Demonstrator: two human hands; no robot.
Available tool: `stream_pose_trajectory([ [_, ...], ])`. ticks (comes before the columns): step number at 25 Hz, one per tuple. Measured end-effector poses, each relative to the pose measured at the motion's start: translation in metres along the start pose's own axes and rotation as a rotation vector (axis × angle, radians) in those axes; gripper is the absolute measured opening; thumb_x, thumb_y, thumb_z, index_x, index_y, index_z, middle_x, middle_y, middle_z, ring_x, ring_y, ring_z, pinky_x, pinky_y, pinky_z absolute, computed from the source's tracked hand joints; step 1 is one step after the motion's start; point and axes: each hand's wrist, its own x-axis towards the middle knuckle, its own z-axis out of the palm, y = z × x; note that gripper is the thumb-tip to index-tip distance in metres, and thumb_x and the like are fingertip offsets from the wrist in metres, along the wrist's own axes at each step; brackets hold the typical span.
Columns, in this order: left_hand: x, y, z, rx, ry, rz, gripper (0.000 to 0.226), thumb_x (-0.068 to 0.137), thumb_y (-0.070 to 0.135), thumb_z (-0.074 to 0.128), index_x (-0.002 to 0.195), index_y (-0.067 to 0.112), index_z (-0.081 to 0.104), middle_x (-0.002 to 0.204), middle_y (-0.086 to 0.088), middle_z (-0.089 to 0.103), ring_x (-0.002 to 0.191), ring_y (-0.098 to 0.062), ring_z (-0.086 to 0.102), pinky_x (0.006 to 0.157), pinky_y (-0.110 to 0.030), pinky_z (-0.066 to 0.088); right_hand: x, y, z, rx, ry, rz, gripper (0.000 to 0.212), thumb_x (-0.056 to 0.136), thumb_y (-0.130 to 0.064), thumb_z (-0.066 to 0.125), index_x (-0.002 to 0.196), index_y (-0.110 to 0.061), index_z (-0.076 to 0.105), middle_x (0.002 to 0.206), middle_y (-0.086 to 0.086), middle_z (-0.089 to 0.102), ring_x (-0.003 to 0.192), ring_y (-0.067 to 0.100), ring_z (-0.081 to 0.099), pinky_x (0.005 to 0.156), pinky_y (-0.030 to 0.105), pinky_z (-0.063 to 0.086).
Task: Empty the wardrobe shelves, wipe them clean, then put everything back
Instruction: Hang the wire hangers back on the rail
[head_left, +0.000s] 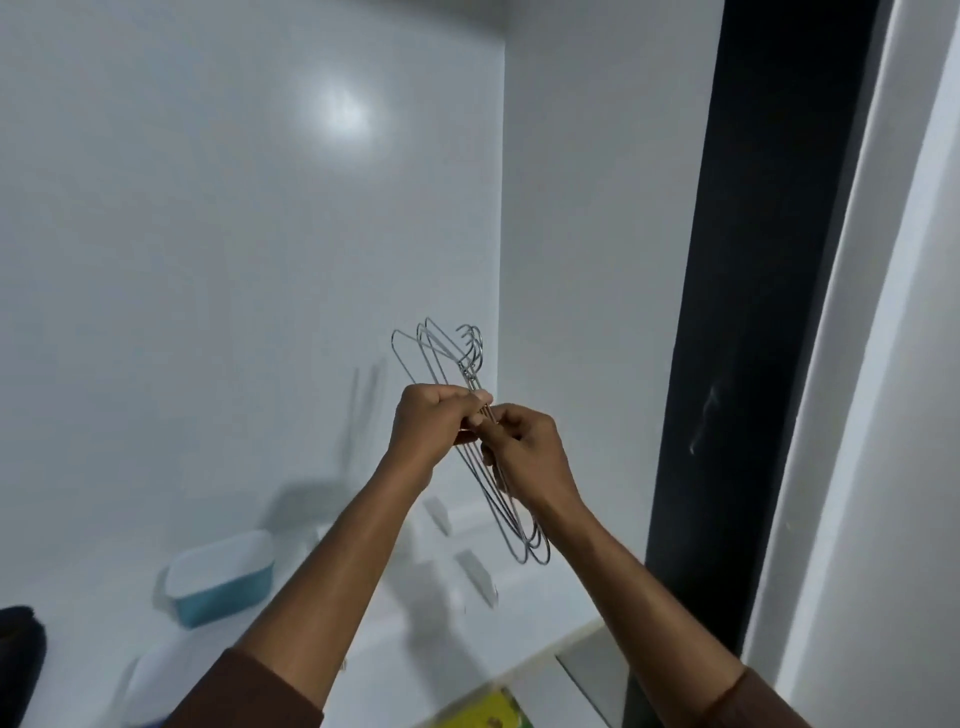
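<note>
Left hand (428, 426) & right hand (524, 452) both clamped on wire hangers (467, 364), near wardrobe's right wall (597, 260).

left hand (426, 428), right hand (524, 452), both clenched, raised together

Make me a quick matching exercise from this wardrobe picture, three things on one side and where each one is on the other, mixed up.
Things:
1. wire hangers
2. blue tub with white lid
3. yellow item

Places:
A. bottom edge of the view, between the forearms
B. on the white shelf, lower left
C. gripped in both hands, left and right

Pairs: 1-C, 2-B, 3-A
</note>
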Motion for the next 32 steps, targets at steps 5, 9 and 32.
stream_pose_trajectory([
  [5,0.042,0.01,0.011,0.017,0.055,-0.038,0.014,0.093,0.005,0.067,0.099,-0.002,0.077,0.09,-0.018,0.077,0.078,-0.027,0.074,0.065,-0.029,0.062,0.053,0.004,-0.021,0.22,-0.192,0.11,0.031,0.104,-0.024,0.052,0.095,-0.004,0.074,0.073,0.018,0.067,0.057,0.028,0.064,0.047,0.031,0.052],
  [9,0.076,0.015,0.013,-0.013,0.17,-0.062,0.013,0.093,0.007,0.067,0.099,-0.002,0.075,0.089,-0.019,0.077,0.08,-0.029,0.076,0.069,-0.035,0.064,0.107,0.017,-0.036,0.186,-0.09,0.142,0.026,0.102,-0.018,0.052,0.093,-0.005,0.072,0.07,0.015,0.069,0.053,0.025,0.064,0.046,0.033,0.054],
  [32,0.156,0.014,-0.049,-0.038,0.246,0.058,0.012,0.093,0.01,0.07,0.099,0.003,0.078,0.082,-0.012,0.076,0.077,-0.024,0.075,0.067,-0.034,0.063,0.17,0.015,0.059,0.286,0.075,0.01,0.019,0.097,-0.019,0.064,0.088,-0.003,0.067,0.076,0.007,0.073,0.068,0.021,0.073,0.06,0.035,0.061],
])
